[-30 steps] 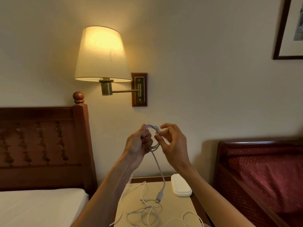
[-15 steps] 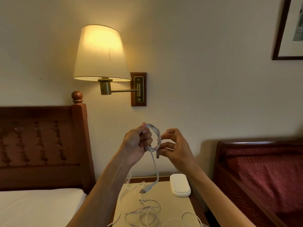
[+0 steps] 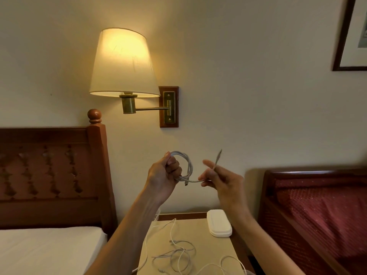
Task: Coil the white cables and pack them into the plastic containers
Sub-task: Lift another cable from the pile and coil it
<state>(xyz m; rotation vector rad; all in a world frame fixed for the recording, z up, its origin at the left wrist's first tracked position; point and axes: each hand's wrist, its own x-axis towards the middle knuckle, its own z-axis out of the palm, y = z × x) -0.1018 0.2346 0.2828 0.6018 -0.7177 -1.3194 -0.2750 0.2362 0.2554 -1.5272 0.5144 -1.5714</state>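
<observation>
The coiled cable was white, as were the loose cables on the beige tabletop and the plastic container. The headboard was reddish-brown carved wood; the bedspread was dark red with small pale dots. The lampshade glowed cream.

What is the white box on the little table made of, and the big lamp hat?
The white box looks like smooth matte plastic: rounded corners, a lid seam, a soft even sheen. The lampshade seems to be pleated cream fabric or paper, since light glows through it and faint creases show. Neither is certain from looks alone.
</observation>
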